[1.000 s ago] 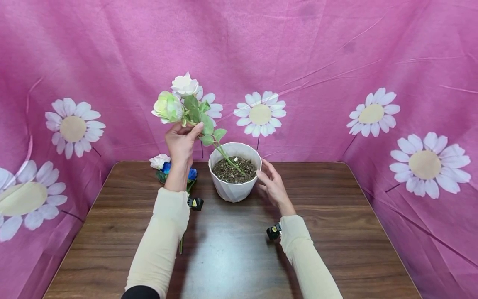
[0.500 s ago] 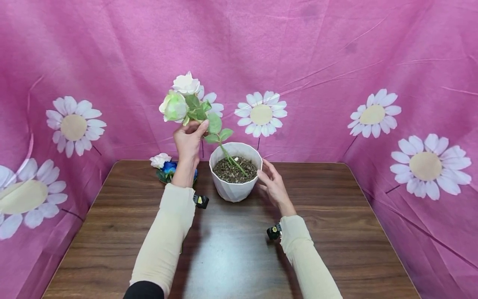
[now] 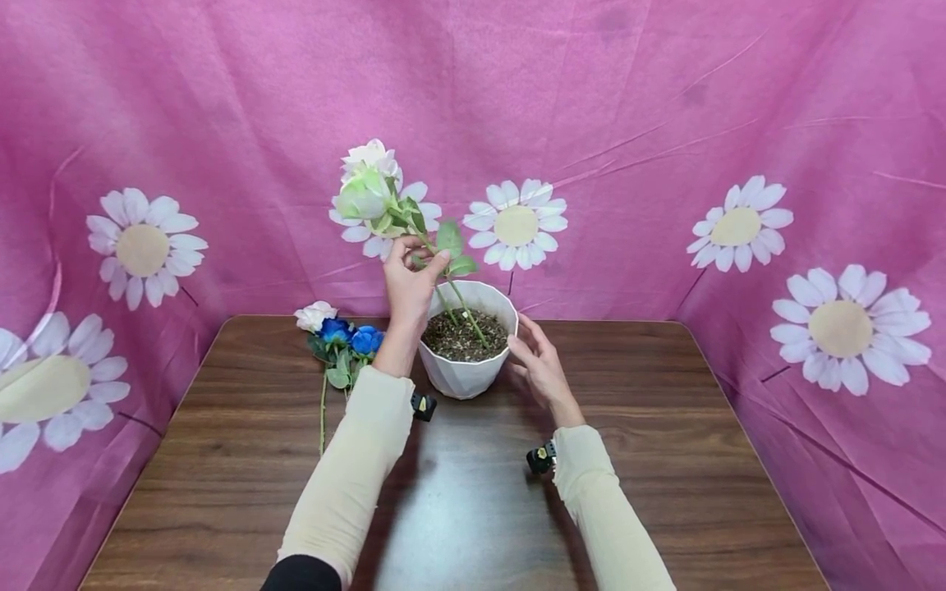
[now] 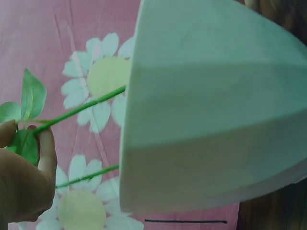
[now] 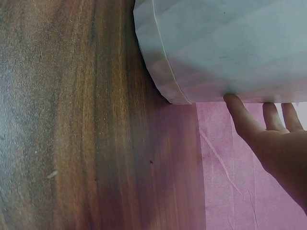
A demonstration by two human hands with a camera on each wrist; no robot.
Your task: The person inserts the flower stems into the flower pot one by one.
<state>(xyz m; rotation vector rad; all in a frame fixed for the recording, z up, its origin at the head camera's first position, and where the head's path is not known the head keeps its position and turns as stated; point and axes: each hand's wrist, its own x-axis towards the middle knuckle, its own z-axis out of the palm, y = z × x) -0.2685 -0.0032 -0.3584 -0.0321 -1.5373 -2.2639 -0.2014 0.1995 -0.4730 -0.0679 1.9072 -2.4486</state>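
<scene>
A white faceted flower pot [image 3: 466,379] filled with dark soil [image 3: 443,338] stands on the table. My left hand [image 3: 410,287] is left of its rim and pinches a green rose stem [image 4: 81,109] between thumb and fingers, beside the leaves. A second stem [image 4: 88,176] enters the pot lower in the left wrist view. Above the hand lean a pale green rose [image 3: 364,195] and a white rose [image 3: 372,156], overlapping. My right hand [image 3: 543,369] rests its fingertips against the pot's right side, fingers loosely extended; the right wrist view shows the thumb [image 5: 240,115] at the wall.
Left of the pot, a white rose [image 3: 314,316] and blue roses [image 3: 336,330] lie on the wooden table [image 3: 636,492], partly behind the left forearm. A pink cloth [image 3: 606,98] printed with daisies hangs around the back and sides.
My left hand has moved right and slightly down, bringing the rose heads with it, and the stems stand more upright. More of the blue roses shows. The right hand has stayed put.
</scene>
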